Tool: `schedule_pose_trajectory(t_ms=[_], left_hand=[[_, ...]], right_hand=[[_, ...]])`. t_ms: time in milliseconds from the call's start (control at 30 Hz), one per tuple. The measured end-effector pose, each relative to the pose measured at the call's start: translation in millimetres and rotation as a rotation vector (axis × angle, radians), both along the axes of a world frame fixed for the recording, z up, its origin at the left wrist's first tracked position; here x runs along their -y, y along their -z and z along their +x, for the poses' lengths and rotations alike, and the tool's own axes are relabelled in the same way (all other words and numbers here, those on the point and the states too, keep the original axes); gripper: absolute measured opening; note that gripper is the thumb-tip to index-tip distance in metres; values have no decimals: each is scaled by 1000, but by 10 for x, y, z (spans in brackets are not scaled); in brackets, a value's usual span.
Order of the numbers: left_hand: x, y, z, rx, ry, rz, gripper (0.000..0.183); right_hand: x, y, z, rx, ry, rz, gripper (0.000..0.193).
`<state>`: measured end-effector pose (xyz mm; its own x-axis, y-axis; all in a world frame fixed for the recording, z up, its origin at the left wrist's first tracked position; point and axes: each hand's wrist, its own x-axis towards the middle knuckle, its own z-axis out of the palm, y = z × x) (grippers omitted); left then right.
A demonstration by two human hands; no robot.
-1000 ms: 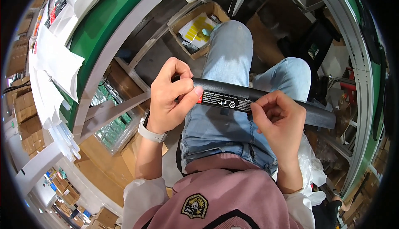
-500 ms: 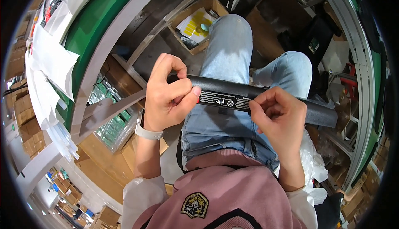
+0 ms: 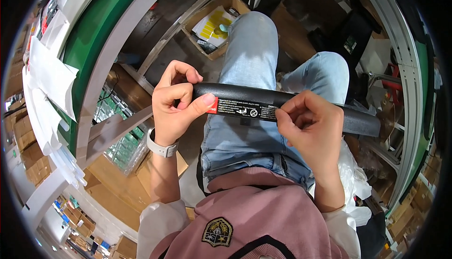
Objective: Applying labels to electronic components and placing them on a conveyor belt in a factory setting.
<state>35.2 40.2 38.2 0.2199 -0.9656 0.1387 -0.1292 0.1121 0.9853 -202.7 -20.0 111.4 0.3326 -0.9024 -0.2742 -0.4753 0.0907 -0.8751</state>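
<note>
A long, black, tube-like part (image 3: 263, 95) lies crosswise over my lap and tapers to a flatter end at the right. On the side facing me is a narrow black label (image 3: 238, 110) with white print, pictograms and a red left end. My left hand (image 3: 175, 106) is closed around the part's left end, its thumb pressing on the red section. At the label's right end, my right hand (image 3: 313, 125) has thumb and forefinger pinched together at the label's edge. Its other fingers are curled in. Whether that end of the label is stuck down is hidden.
A cardboard box (image 3: 188, 29) with papers stands beyond my knees. Green-edged benches with a pale frame (image 3: 110, 42) curve along the left, with white sheets (image 3: 52, 78) hanging over. Clear-wrapped green boards (image 3: 120, 148) lie lower left. A metal frame (image 3: 406, 61) rises at right.
My left thumb has slid left along the label, baring more of its red end. The left hand has shifted slightly left; the right hand still pinches at the label's right end.
</note>
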Motion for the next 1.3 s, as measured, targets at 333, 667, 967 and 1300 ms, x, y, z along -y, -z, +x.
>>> schedule_pose_trajectory(t_ms=[333, 667, 967, 1300], left_hand=[[15, -26, 51, 51, -19, -18, 52], [129, -41, 13, 47, -41, -5, 21], [245, 92, 206, 312, 98, 49, 36], [-308, -171, 427, -628, -414, 446, 29]], right_hand=[[144, -307, -2, -858, -293, -492, 29], [279, -195, -575, -585, -636, -903, 44], [2654, -774, -1800, -805, 70, -1249, 58], [2868, -1699, -2113, -243, 568, -1576, 48]])
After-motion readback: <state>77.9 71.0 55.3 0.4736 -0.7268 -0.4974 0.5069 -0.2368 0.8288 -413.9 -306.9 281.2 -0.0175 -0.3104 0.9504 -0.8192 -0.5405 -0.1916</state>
